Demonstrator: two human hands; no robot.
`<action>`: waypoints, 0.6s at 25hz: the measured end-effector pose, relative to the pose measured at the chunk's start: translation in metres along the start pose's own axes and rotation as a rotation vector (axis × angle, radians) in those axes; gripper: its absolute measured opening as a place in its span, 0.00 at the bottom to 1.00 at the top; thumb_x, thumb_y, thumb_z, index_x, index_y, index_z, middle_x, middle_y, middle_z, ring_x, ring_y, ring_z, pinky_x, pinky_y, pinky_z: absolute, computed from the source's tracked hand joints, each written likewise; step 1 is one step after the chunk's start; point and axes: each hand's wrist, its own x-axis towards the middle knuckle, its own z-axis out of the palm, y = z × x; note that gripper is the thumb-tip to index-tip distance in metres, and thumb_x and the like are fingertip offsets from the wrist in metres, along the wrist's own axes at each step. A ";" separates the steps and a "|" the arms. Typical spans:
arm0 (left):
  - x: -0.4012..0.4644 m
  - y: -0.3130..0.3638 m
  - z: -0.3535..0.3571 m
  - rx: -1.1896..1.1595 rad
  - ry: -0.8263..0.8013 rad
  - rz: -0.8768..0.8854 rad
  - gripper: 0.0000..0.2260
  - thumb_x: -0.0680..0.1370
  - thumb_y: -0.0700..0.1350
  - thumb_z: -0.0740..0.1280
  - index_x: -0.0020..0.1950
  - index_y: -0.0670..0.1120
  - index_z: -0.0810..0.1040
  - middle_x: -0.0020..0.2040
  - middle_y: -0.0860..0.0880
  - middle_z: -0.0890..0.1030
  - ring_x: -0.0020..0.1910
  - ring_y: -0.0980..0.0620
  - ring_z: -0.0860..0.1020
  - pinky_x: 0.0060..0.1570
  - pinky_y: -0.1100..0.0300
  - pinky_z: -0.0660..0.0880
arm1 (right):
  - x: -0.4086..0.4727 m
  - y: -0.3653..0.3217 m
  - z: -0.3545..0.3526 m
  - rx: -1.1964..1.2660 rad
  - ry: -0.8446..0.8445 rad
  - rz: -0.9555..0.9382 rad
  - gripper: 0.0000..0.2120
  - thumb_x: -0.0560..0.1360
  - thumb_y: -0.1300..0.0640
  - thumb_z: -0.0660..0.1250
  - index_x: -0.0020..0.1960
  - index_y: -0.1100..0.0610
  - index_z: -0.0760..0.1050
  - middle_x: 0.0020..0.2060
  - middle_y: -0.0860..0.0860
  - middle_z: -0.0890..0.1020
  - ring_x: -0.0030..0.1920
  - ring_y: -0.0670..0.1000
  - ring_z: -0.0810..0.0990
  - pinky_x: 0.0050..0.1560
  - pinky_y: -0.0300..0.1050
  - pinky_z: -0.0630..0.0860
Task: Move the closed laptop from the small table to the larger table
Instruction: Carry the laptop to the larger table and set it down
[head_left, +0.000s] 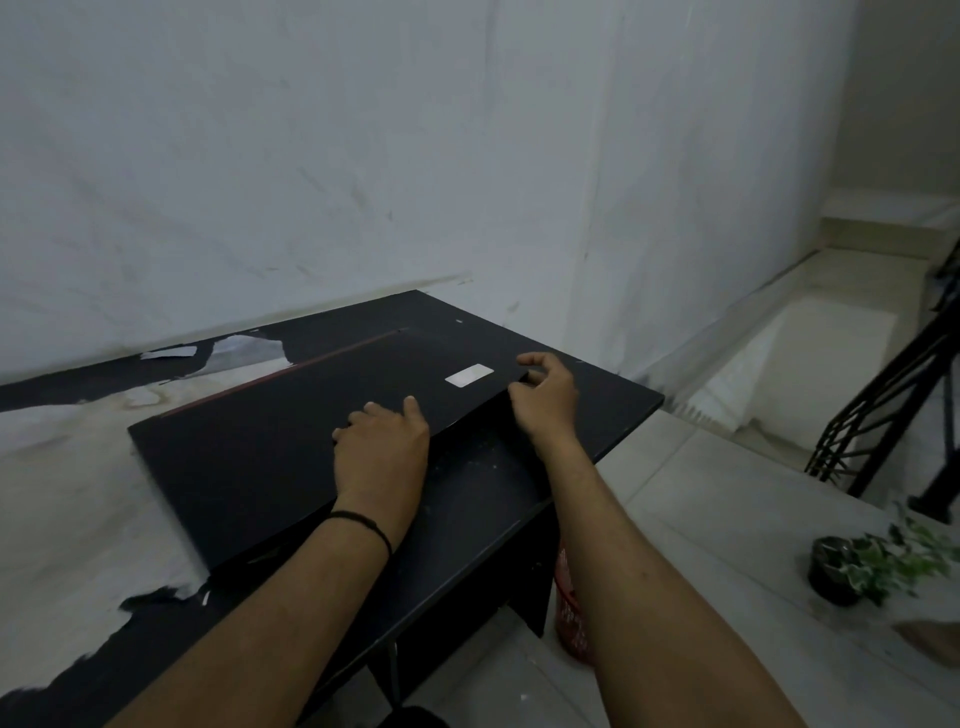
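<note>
Nearest the camera, both forearms reach forward over the near edge of the dark table (597, 410), the left one wearing a thin black band (371, 525) at the wrist. The left hand (382, 454) lies palm-down on the closed laptop (249, 457), fingers (363, 415) loosely together and flat on the lid, thumb out toward the right edge; judged purpose: to steady or press the machine flat while the other hand works the edge. The laptop lies slanted on the table, lid up, a pale sticker (469, 375) near its far right corner and a reddish line along its far long edge. The right hand (545, 397) is at that right corner, wrist cocked, fingers curled and slightly spread, thumb and forefinger closing about the corner edge; whether they actually grip it I cannot tell. Likely a placement or adjustment grip, since the lid looks fully supported by the table. Whether this is the small or the larger table cannot be told from this view. Table surface is worn, pale patches at left. Beyond stands a white wall (363, 156); on the floor to the right are a potted plant (852, 569) and a black metal stand (883, 410).
</note>
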 end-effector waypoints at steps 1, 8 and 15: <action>0.002 -0.001 -0.002 -0.015 -0.012 0.004 0.29 0.80 0.36 0.61 0.81 0.42 0.57 0.62 0.35 0.77 0.57 0.37 0.79 0.56 0.43 0.79 | 0.000 0.000 0.000 -0.025 -0.013 -0.005 0.16 0.70 0.67 0.68 0.48 0.46 0.76 0.47 0.52 0.84 0.47 0.53 0.83 0.38 0.34 0.75; -0.001 -0.025 -0.006 -0.040 -0.009 0.014 0.30 0.80 0.40 0.65 0.81 0.46 0.59 0.57 0.43 0.80 0.53 0.43 0.81 0.47 0.51 0.77 | -0.023 -0.001 0.013 -0.941 -0.159 -0.477 0.30 0.69 0.59 0.70 0.70 0.53 0.69 0.74 0.60 0.66 0.74 0.63 0.61 0.74 0.60 0.58; 0.003 -0.039 -0.018 -0.079 0.068 -0.010 0.26 0.80 0.44 0.65 0.77 0.51 0.66 0.55 0.47 0.82 0.52 0.45 0.82 0.41 0.54 0.72 | -0.041 -0.023 0.050 -0.897 -0.345 -0.856 0.25 0.68 0.65 0.73 0.65 0.57 0.78 0.71 0.60 0.73 0.72 0.63 0.69 0.73 0.62 0.62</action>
